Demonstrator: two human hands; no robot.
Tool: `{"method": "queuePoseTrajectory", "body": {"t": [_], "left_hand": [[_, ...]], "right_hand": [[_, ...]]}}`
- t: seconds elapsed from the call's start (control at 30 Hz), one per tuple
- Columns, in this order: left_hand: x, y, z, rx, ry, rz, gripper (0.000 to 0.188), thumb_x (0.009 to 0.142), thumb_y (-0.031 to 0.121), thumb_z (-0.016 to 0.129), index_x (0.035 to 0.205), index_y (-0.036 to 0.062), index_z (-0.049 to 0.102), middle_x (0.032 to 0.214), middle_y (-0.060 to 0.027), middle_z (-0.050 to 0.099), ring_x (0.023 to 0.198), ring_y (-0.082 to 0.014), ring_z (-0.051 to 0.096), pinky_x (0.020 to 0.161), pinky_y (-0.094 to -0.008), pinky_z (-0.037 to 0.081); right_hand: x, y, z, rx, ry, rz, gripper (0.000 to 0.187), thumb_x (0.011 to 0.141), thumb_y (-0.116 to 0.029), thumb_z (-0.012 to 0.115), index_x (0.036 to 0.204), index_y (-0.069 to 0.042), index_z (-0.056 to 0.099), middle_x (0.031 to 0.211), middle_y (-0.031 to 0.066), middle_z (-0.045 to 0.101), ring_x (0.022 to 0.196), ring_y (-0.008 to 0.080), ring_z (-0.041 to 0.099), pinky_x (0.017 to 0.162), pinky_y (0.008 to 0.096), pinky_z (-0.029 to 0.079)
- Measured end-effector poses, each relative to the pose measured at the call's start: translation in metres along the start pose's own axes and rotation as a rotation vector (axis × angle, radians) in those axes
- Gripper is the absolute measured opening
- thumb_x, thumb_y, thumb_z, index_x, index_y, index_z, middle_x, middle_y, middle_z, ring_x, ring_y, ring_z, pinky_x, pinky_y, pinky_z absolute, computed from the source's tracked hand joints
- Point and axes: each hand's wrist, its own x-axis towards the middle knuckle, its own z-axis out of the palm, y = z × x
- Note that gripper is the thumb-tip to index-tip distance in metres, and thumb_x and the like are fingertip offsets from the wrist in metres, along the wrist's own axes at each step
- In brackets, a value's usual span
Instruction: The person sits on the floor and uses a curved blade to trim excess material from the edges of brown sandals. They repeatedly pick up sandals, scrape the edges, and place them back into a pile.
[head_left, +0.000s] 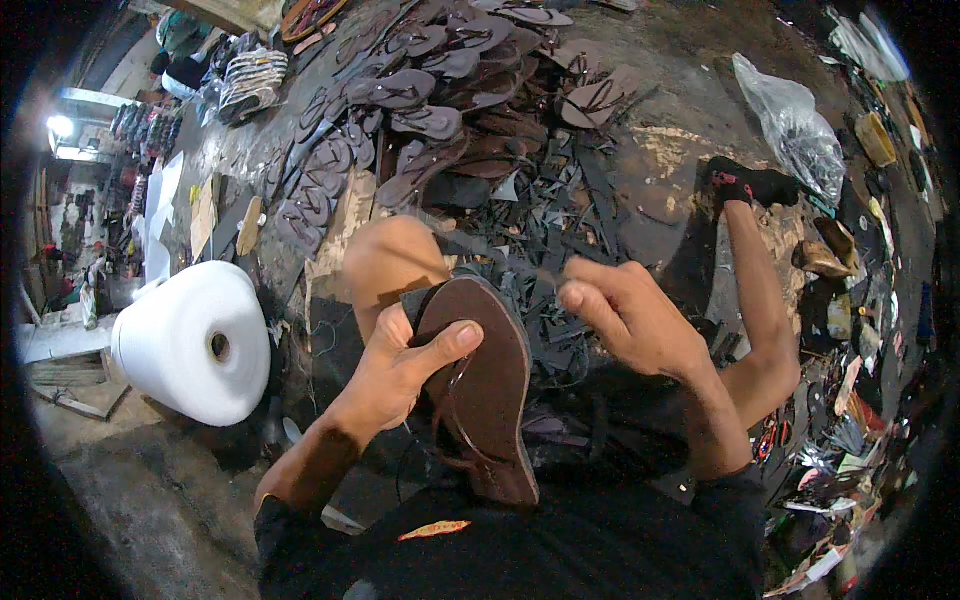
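My left hand (420, 355) grips a brown flip-flop (490, 370) near its rounded end, with the thumb pressed on top of the sole. Thin glossy straps run along the flip-flop's left side, and its other end points down toward my black shirt. A dark grey layer shows at the sole's upper edge, beside my bent knee (395, 260). To the right of the flip-flop and apart from it, my right hand (635, 315) is closed with thumb and fingers together. A blurred thin shape lies by its fingertips; I cannot make out what it is.
Many flip-flops (405, 88) are heaped on the floor ahead, beside dark offcut strips (560, 215). At left stands a large white roll (190, 345). A clear plastic bag (790, 125) lies at far right, near my foot (745, 185); mixed scraps (835, 465) litter the right side.
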Motion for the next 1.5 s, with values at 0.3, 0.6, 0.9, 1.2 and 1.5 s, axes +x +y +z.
{"method": "queuePoseTrajectory", "body": {"t": [0.3,0.6,0.9,1.2,1.5], "left_hand": [[-0.005,0.017,0.028,0.248,-0.179,0.047,0.027,0.096,0.022,0.080,0.111,0.0022,0.071,0.098,0.0023,0.072,0.092,-0.0056,0.062,0.079,-0.0256,0.052],[0.001,0.055,0.070,0.268,-0.230,0.349,0.030,0.096,0.011,0.075,0.122,0.0037,0.064,0.111,-0.0049,0.070,0.100,-0.0169,0.066,0.088,-0.0324,0.055],[0.039,-0.013,0.068,-0.704,0.040,0.211,0.025,0.096,0.015,0.077,0.119,0.0100,0.069,0.118,-0.0045,0.074,0.104,-0.0204,0.072,0.093,-0.0373,0.059],[0.030,-0.038,0.079,-0.692,0.068,0.250,0.033,0.098,0.018,0.075,0.128,0.0124,0.065,0.121,-0.0031,0.073,0.108,-0.0223,0.072,0.098,-0.0394,0.059],[0.013,-0.079,0.051,-0.390,0.006,0.163,0.057,0.083,-0.006,0.079,0.135,0.0045,0.057,0.122,-0.0077,0.069,0.113,-0.0215,0.068,0.101,-0.0384,0.056]], "right_hand": [[-0.054,-0.029,-0.045,-0.193,-0.149,0.014,0.039,0.108,-0.036,0.050,0.090,-0.002,0.055,0.064,0.0212,0.050,0.065,0.0471,0.055,0.057,0.0484,0.041],[0.003,0.058,-0.040,0.254,0.570,-0.084,0.046,0.111,-0.044,0.043,0.096,-0.004,0.060,0.071,0.0035,0.054,0.058,0.0140,0.054,0.049,0.0300,0.041],[-0.116,0.040,0.060,0.022,0.711,0.016,0.034,0.111,-0.027,0.045,0.117,0.000,0.064,0.074,0.0033,0.057,0.057,0.0115,0.051,0.054,0.0282,0.040],[-0.201,0.024,0.117,-0.007,0.411,0.349,0.027,0.101,-0.030,0.061,0.113,-0.005,0.061,0.080,0.0238,0.065,0.070,0.0480,0.064,0.059,0.0507,0.049],[-0.104,0.031,0.057,-0.113,0.280,0.302,0.029,0.102,-0.034,0.061,0.115,-0.007,0.062,0.079,0.0252,0.067,0.076,0.0508,0.064,0.066,0.0576,0.049]]}}
